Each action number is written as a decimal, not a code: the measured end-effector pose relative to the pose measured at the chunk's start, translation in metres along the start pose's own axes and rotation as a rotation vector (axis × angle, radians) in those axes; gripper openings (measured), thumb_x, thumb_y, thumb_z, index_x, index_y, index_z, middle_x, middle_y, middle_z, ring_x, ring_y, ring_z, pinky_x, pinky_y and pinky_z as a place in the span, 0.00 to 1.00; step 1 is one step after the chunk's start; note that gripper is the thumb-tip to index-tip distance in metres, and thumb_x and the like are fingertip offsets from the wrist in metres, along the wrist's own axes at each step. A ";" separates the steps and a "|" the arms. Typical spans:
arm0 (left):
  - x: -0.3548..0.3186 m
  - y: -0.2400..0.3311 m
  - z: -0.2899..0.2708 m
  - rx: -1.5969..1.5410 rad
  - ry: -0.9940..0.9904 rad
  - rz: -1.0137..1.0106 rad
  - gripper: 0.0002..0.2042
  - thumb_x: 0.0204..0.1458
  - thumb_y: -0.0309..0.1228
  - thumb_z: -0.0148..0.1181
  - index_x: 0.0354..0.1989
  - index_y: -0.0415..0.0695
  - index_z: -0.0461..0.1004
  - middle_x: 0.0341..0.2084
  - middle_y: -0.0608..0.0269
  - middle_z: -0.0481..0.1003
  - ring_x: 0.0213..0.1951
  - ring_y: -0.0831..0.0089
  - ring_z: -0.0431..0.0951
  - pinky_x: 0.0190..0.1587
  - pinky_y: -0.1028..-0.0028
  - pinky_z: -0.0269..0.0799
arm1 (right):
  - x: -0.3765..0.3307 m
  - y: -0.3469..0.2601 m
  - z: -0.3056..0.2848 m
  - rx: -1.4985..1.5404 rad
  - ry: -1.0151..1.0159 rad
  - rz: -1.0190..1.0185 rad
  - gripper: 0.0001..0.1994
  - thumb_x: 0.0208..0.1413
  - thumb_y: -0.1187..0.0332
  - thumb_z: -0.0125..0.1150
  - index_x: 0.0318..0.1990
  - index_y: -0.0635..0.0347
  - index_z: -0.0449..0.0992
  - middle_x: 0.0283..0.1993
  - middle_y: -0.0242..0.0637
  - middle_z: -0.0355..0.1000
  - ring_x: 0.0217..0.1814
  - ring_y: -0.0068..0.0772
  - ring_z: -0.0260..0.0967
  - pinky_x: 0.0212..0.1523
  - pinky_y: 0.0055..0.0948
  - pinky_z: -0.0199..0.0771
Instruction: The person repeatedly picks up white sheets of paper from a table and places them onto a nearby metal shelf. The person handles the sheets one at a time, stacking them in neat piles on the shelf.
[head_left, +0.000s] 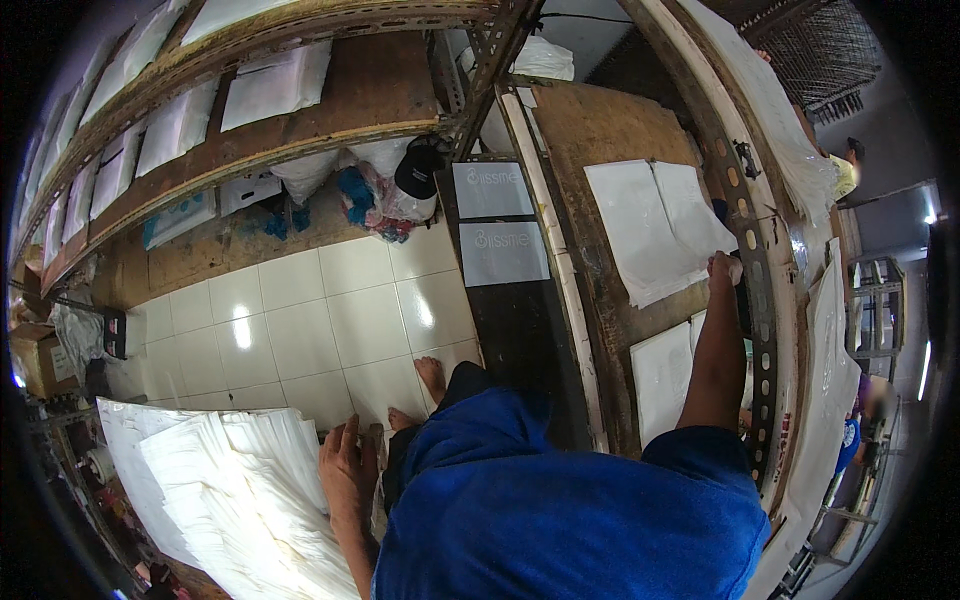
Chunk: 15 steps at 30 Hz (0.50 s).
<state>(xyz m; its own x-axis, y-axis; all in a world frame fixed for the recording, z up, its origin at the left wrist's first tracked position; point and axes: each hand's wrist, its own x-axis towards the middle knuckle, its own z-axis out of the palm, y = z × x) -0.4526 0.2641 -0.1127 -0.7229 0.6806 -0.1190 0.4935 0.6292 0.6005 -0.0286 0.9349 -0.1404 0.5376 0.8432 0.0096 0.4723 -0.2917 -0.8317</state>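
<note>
The person's left hand [347, 470] sits at about seven o'clock in the head view, forearm coming up from the lower edge. It lies palm down, fingers [349, 436] stretched out and slightly spread, resting flat on the near edge of a large fanned stack of thin white plastic bags [230, 480] that fills the eight o'clock area. The fingers press on the stack rather than close around anything.

The right arm, bare below a blue short sleeve [700, 470], reaches straight up toward two o'clock. The right hand [722, 268] is at the end of it, curled over the lower right corner of a pile of flat white plastic sheets [655, 228] lying on a brown wooden shelf board [600, 130]. The hand touches that corner, but it is too small and too turned away to tell whether the fingers pinch a sheet or only rest on it. A second white sheet pile [662, 375] lies on the same board just below, at about four o'clock, beside the forearm.

Along the right of the board runs a perforated metal shelf upright [752, 250]. At the centre, bare feet [430, 375] stand on glossy cream floor tiles [300, 320]. At eleven o'clock a long wooden shelf [330, 120] carries more flat white packets [275, 85], and under it, near twelve o'clock, a black cap [418, 168] hangs among bundled bags.
</note>
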 end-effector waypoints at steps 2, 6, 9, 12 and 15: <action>0.001 0.003 -0.001 -0.005 -0.012 0.002 0.16 0.48 0.24 0.58 0.47 0.39 0.73 0.35 0.53 0.75 0.34 0.55 0.75 0.39 0.61 0.70 | 0.015 0.010 -0.005 -0.072 -0.069 0.038 0.09 0.53 0.70 0.57 0.25 0.65 0.71 0.20 0.38 0.69 0.12 0.25 0.60 0.10 0.25 0.57; 0.001 0.005 0.004 0.009 0.015 0.023 0.15 0.49 0.25 0.58 0.46 0.39 0.74 0.36 0.52 0.75 0.35 0.54 0.75 0.40 0.61 0.70 | 0.028 0.029 -0.009 -0.342 -0.139 -0.002 0.13 0.53 0.61 0.57 0.27 0.63 0.73 0.21 0.37 0.70 0.15 0.28 0.63 0.16 0.29 0.64; 0.004 -0.001 0.001 -0.032 0.010 0.023 0.15 0.48 0.27 0.59 0.46 0.40 0.74 0.37 0.52 0.75 0.38 0.54 0.76 0.42 0.60 0.70 | 0.079 0.064 -0.022 -0.110 -0.050 -0.150 0.16 0.53 0.55 0.57 0.34 0.61 0.76 0.27 0.40 0.73 0.24 0.34 0.69 0.25 0.35 0.71; -0.004 0.002 0.003 0.005 0.041 -0.019 0.16 0.49 0.28 0.59 0.47 0.40 0.73 0.38 0.51 0.75 0.40 0.53 0.75 0.43 0.60 0.70 | 0.074 0.040 -0.005 -0.983 0.077 -0.212 0.19 0.56 0.52 0.54 0.43 0.59 0.76 0.36 0.42 0.74 0.35 0.36 0.71 0.35 0.37 0.73; -0.013 0.011 -0.013 -0.028 0.072 -0.083 0.16 0.49 0.30 0.59 0.47 0.41 0.73 0.40 0.51 0.75 0.42 0.53 0.75 0.45 0.60 0.70 | 0.060 0.009 0.018 -0.929 0.096 -0.513 0.19 0.58 0.53 0.52 0.45 0.60 0.75 0.37 0.41 0.74 0.35 0.34 0.71 0.35 0.35 0.72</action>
<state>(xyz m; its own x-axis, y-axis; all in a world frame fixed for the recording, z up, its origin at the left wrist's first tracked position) -0.4442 0.2574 -0.0948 -0.7938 0.5976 -0.1130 0.4179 0.6709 0.6125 -0.0045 0.9912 -0.1575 0.1572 0.9356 0.3160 0.9837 -0.1765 0.0332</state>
